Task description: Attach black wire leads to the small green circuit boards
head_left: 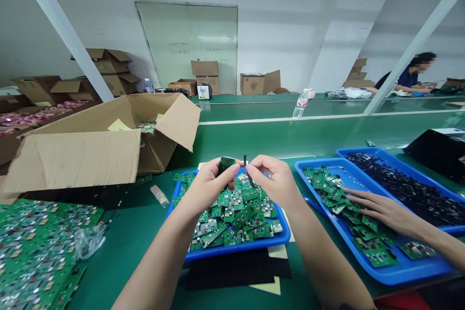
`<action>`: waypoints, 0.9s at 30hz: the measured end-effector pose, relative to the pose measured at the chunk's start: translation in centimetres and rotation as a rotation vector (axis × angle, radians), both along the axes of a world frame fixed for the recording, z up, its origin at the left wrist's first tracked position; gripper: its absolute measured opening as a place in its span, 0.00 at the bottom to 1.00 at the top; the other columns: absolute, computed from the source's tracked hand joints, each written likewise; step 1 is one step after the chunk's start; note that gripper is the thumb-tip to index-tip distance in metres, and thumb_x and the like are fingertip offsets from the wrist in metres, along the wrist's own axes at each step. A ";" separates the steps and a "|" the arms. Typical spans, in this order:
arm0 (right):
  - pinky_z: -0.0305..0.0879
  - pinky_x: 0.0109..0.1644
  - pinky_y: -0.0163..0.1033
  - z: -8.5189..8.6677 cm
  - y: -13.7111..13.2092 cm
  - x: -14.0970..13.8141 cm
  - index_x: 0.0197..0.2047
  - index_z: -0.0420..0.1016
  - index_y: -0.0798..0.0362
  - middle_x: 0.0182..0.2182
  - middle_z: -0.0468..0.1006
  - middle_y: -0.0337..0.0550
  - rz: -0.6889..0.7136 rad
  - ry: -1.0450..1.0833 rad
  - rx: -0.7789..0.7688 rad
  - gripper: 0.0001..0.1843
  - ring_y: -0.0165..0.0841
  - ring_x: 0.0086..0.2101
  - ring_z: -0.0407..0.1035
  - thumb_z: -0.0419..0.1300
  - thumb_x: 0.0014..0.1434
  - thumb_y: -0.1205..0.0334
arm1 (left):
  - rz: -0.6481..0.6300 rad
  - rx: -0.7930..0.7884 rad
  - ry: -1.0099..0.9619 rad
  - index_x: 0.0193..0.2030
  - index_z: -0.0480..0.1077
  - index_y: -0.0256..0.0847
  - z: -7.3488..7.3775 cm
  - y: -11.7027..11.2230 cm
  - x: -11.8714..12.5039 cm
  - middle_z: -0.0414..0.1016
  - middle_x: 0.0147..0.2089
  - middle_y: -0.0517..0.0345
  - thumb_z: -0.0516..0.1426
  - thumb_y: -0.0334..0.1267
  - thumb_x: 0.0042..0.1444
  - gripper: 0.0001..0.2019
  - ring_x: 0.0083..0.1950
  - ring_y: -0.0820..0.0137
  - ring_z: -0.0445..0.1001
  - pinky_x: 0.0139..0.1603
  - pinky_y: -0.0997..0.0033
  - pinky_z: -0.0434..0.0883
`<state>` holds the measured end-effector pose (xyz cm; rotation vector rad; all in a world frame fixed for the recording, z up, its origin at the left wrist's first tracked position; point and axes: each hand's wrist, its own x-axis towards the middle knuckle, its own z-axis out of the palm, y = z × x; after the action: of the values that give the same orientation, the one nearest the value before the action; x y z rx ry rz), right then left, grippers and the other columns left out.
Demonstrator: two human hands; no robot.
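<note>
Pinched in my left hand (212,177) is a small green circuit board (225,164), held above the middle tray. My right hand (272,179) grips a thin black strip (245,162) between thumb and fingers, close beside the board. Whether strip and board touch, I cannot tell. Beneath both hands, a blue tray (236,250) is heaped with loose green circuit boards (244,215). Black sheets (228,271) and pale yellow paper (271,286) stick out from under its front edge.
At right, a co-worker's hand (385,210) rests by boards in another blue tray (392,276). Behind it, a blue tray (450,227) holds black parts. Panels of boards (39,247) and an open cardboard box (80,155) stand left. A water bottle (301,104) stands further back.
</note>
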<state>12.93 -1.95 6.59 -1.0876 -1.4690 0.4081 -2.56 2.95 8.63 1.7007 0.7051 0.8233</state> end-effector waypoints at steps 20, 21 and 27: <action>0.62 0.31 0.34 -0.1 -0.4 0.4 0.23 0.64 0.52 0.22 0.71 0.40 -0.151 -0.627 0.457 0.10 0.29 0.26 0.66 0.53 0.55 0.72 | -0.233 -0.293 -0.087 0.53 0.65 0.36 -0.6 -0.6 0.5 0.68 0.20 0.64 0.47 0.35 0.57 0.18 0.22 0.74 0.70 0.21 0.76 0.69; 0.62 0.30 0.34 -0.1 -0.3 0.4 0.23 0.63 0.52 0.22 0.71 0.40 -0.166 -0.643 0.457 0.11 0.29 0.25 0.65 0.53 0.55 0.72 | -0.239 -0.292 -0.084 0.53 0.65 0.36 -0.6 -0.6 0.5 0.68 0.21 0.64 0.47 0.34 0.57 0.18 0.22 0.73 0.70 0.22 0.76 0.70; 0.59 0.28 0.35 -0.2 -0.4 0.5 0.22 0.64 0.51 0.20 0.71 0.40 -0.215 -0.717 0.394 0.12 0.30 0.24 0.64 0.51 0.56 0.70 | -0.266 -0.268 -0.064 0.50 0.66 0.36 -0.5 -0.6 0.7 0.69 0.21 0.63 0.47 0.35 0.57 0.16 0.21 0.73 0.71 0.25 0.73 0.72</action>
<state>13.39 -2.32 6.39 -1.0989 -1.9155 -0.4630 -1.91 2.33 8.11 1.4801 0.5067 0.5668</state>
